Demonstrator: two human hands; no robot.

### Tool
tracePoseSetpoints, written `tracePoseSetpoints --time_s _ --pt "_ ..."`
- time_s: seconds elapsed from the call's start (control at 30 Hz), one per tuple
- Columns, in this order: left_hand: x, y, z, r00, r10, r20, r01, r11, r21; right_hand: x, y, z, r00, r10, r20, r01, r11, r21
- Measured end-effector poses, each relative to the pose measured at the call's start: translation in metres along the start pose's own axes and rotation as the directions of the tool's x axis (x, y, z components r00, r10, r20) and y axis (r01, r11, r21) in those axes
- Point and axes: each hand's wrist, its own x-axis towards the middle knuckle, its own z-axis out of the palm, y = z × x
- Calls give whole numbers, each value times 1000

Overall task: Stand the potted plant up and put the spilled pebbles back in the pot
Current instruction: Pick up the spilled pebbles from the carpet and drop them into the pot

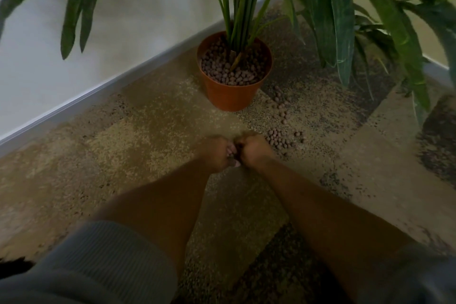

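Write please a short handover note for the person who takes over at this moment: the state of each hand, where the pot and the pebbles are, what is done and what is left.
Left hand: curled, side by side with the right; it seems to hold a few pebbles, but the frame is blurred.
Right hand: curled like a fist; its contents are hidden.
Pot: upright on the carpet near the wall, plant standing, pebbles inside.
Spilled pebbles: a trail on the carpet from the pot's right side down to the right hand.
Done: pot stood up.
Left: gather the trail and drop it, with whatever the hands hold, into the pot.
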Motion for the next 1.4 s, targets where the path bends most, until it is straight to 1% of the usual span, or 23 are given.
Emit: tracePoseSetpoints --time_s 0.17,0.23,0.3,0.43,0.53,0.57,0.6,0.63,0.67,0.7,0.73,0.77,0.8,0.83,0.87,0.9,0.93,0.97,1.03,1.17,1.27,1.33,1.4 --pt "3 3 0 995 101 14 -102 983 154 5 -1 3 999 -33 7 34 998 -60" --pt "2 3 0 993 119 8 -119 975 187 5 0 2 999 -35 4 35 998 -53" --pt "3 3 1 993 115 38 -121 970 212 6 2 1 1000 -21 14 22 998 -53" --pt "6 1 3 985 95 146 -113 986 123 7 7 -4 993 115 4 -114 987 110" --pt "9 -3 4 984 66 163 -83 992 96 4 5 -11 972 227 59 -234 933 275" --pt "9 -5 5 989 53 141 -64 995 71 2 4 -13 955 285 85 -296 876 380" --pt "8 -7 6 993 44 107 -48 998 34 1 2 -15 924 359 133 -372 761 532" --pt "6 -6 7 997 25 67 -24 1000 -16 -1 0 -17 884 416 214 -437 572 694" --pt "4 -4 6 1000 -10 26 12 995 -98 -2 -1 -21 850 427 309 -468 341 815" --pt "3 -1 5 997 -83 5 82 971 -225 -4 -1 -24 834 395 387 -463 118 878" --pt "2 3 2 983 -182 23 176 905 -388 -5 0 -25 833 338 439 -439 -79 895" --pt "2 6 -3 957 -279 86 279 789 -548 -7 2 -25 841 268 471 -410 -254 876" --pt "1 10 -9 926 -335 175 359 630 -689 -9 5 -24 852 200 483 -385 -385 839" --pt "1 14 -14 902 -347 256 398 441 -804 -11 6 -23 864 144 482 -365 -479 798" --pt "-1 16 -19 889 -337 311 404 253 -879 -13 6 -22 875 105 472 -347 -542 766" --pt "-2 18 -21 882 -326 340 392 107 -914 -15 6 -21 883 84 461 -333 -580 744" --pt "-3 19 -23 879 -323 352 374 8 -927 -16 5 -20 887 72 456 -327 -600 730" --pt "-4 19 -23 875 -327 357 358 -60 -932 -16 3 -20 889 62 454 -325 -615 719" --pt "-5 21 -23 869 -338 361 339 -124 -932 -16 1 -22 892 30 452 -339 -617 710" --pt "-1 22 -24 862 -374 342 312 -140 -940 -16 -9 -32 899 5 438 -363 -550 752" --pt "-1 26 -27 860 -390 330 282 -176 -943 -15 -12 -35 885 34 465 -365 -570 736" --pt "-3 28 -29 853 -414 317 238 -234 -943 -11 -14 -34 874 81 479 -341 -599 724" --pt "-4 30 -30 843 -445 303 170 -313 -934 -9 -18 -36 853 167 495 -309 -604 735"
